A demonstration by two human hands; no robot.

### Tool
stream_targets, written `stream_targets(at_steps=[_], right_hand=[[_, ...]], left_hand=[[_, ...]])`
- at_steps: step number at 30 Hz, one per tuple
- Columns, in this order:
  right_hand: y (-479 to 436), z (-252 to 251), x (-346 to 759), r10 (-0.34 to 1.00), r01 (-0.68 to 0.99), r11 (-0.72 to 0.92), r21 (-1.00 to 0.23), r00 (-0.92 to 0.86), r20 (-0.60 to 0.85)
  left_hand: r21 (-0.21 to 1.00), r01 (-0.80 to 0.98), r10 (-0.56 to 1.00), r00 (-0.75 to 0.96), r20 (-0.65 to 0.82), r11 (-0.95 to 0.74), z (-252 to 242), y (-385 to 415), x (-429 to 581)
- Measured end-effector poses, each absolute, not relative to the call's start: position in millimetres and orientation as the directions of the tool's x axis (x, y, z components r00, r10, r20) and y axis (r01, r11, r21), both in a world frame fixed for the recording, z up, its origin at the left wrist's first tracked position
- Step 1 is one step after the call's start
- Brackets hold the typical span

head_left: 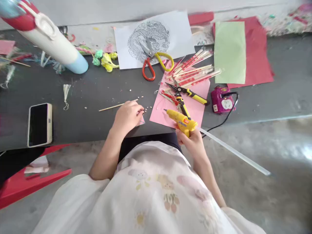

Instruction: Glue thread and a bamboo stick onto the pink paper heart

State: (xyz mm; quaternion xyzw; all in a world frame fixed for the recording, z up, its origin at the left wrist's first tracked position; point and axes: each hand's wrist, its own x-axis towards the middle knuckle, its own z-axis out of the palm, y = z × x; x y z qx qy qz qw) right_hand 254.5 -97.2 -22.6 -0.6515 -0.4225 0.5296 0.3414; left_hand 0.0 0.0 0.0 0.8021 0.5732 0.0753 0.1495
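The right hand [192, 139] gripped the gun [179, 119], nozzle [165, 110] aimed left; left of the gun, the curled left hand [128, 114] was nearer the paper [142, 121], its hold unclear.

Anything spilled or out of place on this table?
Yes: small pale crumbs lie scattered beside the left hand, like loose debris. Scissors lie handles spread, blades across the dragon drawing, risking scratches.

I'm in some craft workspace (grey floor [275, 143] underfoot), judging by the glue gun [179, 117], scissors [151, 56], pliers [191, 94], coloured paper [230, 52] and dragon drawing [161, 35] spread along the dark table [95, 87].
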Motion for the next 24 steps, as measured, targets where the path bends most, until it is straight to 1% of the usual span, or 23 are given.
stream_targets(at_steps=[4, 8, 12, 14, 19, 21, 24], right_hand=[[-95, -21, 255, 0.914, 0.205, -0.405, -0.891, 0.074, -0.399], [-94, -19, 254, 0.912, 0.207, -0.410, -0.888, 0.077, -0.403], [-94, -17, 253, 0.914, 0.207, -0.406, -0.890, 0.070, -0.400], [-93, -16, 253, 0.914, 0.215, -0.405, -0.888, 0.070, -0.400], [-93, -15, 252, 0.913, 0.231, -0.408, -0.883, 0.077, -0.401], [-93, -15, 253, 0.913, 0.222, -0.408, -0.886, 0.075, -0.402], [-94, -16, 253, 0.912, 0.208, -0.409, -0.888, 0.075, -0.403]], left_hand=[[0.285, 0.920, 0.957, 0.289, -0.032, -0.268, -6, -1, 9], [0.233, 0.934, 0.959, 0.283, -0.027, -0.269, -10, -2, 15], [0.213, 0.938, 0.959, 0.284, -0.024, -0.272, -12, -4, 16], [0.226, 0.934, 0.959, 0.284, -0.005, -0.276, -12, -5, 18], [0.335, 0.875, 0.934, 0.356, 0.045, -0.350, -15, -7, 33], [0.333, 0.862, 0.919, 0.394, 0.034, -0.382, -17, -7, 40], [0.283, 0.865, 0.903, 0.429, 0.010, -0.414, -19, -6, 47]])
